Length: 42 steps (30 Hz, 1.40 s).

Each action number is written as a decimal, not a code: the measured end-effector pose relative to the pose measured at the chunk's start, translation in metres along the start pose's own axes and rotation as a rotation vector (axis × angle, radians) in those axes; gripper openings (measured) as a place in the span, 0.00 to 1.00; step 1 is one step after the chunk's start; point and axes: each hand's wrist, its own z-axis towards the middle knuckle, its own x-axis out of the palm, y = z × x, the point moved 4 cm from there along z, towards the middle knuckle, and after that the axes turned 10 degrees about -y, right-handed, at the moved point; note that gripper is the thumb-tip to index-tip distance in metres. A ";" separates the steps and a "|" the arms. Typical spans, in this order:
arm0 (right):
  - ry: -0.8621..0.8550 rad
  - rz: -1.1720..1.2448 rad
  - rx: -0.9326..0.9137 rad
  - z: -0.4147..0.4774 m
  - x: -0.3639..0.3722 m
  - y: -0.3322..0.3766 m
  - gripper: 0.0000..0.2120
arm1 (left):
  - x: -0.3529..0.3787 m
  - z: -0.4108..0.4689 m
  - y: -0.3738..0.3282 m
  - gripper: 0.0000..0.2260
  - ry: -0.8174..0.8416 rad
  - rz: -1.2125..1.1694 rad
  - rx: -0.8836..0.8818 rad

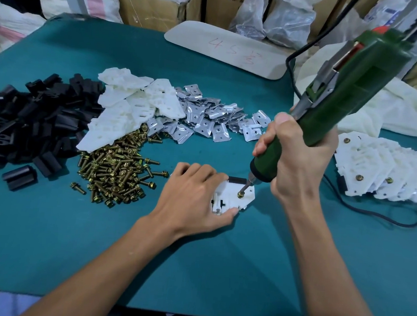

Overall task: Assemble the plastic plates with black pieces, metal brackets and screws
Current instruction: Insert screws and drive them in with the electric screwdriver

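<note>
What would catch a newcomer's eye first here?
The green screwdriver stands out, gripped by the right hand, its bit on a screw in the white plate the left hand steadies at centre. Farther left lie heaps of black pieces, white plates, metal brackets and brass screws.

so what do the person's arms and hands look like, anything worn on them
Both are bare. The left hand and right hand have no gloves, and no rings show. The left forearm and right forearm carry no sleeve, watch or band down to the frame's edge. The right thumbnail is short and unpainted.
</note>
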 end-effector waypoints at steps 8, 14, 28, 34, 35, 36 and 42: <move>0.057 -0.072 -0.062 -0.007 0.003 0.002 0.12 | 0.000 0.000 0.000 0.31 -0.008 -0.003 -0.004; 0.059 -0.104 -0.082 -0.008 0.003 0.001 0.13 | -0.002 -0.001 0.000 0.31 -0.033 -0.017 -0.015; 0.080 -0.085 -0.098 -0.011 0.012 0.011 0.17 | -0.011 -0.003 0.001 0.29 -0.103 -0.079 -0.064; 0.061 -0.009 -0.040 -0.005 0.013 0.016 0.19 | -0.011 -0.002 0.002 0.29 -0.102 -0.120 -0.098; 0.053 0.009 -0.025 -0.002 0.012 0.019 0.20 | -0.011 -0.001 0.002 0.29 -0.102 -0.133 -0.101; 0.048 0.026 -0.005 0.002 0.009 0.021 0.22 | -0.011 -0.001 0.002 0.29 -0.105 -0.147 -0.106; 0.146 -0.491 0.287 0.010 -0.052 0.005 0.20 | -0.015 -0.001 0.011 0.30 -0.166 -0.305 -0.236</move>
